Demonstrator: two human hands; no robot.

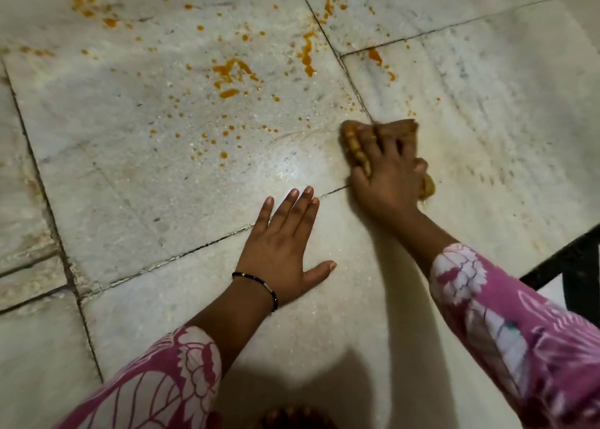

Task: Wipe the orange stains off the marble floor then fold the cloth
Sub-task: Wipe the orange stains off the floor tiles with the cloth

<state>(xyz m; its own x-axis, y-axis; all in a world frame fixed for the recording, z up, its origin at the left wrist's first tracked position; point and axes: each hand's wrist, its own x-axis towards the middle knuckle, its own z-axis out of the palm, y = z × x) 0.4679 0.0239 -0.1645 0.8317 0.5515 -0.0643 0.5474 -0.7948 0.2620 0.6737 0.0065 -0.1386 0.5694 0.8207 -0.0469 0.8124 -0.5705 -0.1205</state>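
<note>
Orange stains (232,71) spatter the white marble floor (162,185) across the upper half of the view, with drips and several small dots. My right hand (386,172) presses a bunched, orange-soaked cloth (355,147) flat on the floor at centre right, just below the nearest stains; most of the cloth is hidden under the hand. My left hand (282,253) lies palm down on the floor, fingers spread, holding nothing, to the left of and nearer than the right hand.
A dark border strip (571,259) runs along the floor's right edge. Tile joints (156,263) cross the marble. The floor around the cloth looks wet and smeared. Pink floral sleeves cover both forearms.
</note>
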